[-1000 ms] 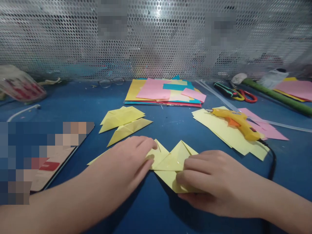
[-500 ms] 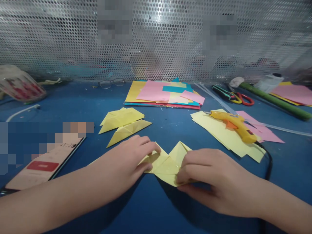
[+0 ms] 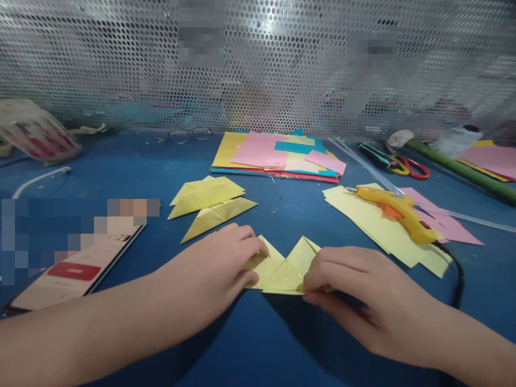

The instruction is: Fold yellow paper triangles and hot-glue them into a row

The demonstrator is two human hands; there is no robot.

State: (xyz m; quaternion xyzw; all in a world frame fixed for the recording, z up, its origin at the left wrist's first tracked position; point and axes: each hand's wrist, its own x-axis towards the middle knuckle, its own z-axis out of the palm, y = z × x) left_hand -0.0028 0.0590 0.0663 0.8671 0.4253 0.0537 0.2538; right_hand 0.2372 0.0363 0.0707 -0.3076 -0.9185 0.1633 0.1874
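Note:
Folded yellow paper (image 3: 284, 274) lies on the blue table in front of me, with two peaks at its top and a nearly straight lower edge. My left hand (image 3: 231, 255) rests on its left part, fingers curled and pressing it down. At the lower right edge, my right hand (image 3: 342, 279) pinches the paper between thumb and fingers, hiding that end. Beyond my left hand lie two folded yellow paper pieces (image 3: 207, 193), one partly over the other.
A phone (image 3: 80, 263) lies at left. On the right, a yellow glue gun (image 3: 397, 209) rests on yellow sheets (image 3: 358, 215). Behind are stacked coloured papers (image 3: 258, 150), eyeglasses (image 3: 189, 135), scissors (image 3: 415, 167) and a green stick (image 3: 463, 166), before a perforated metal panel (image 3: 262, 64).
The paper's lower right edge, which sagged toward me, has been brought up and now lies straighter. My right hand moved up with it; my left hand stays on the paper. The view shifted slightly.

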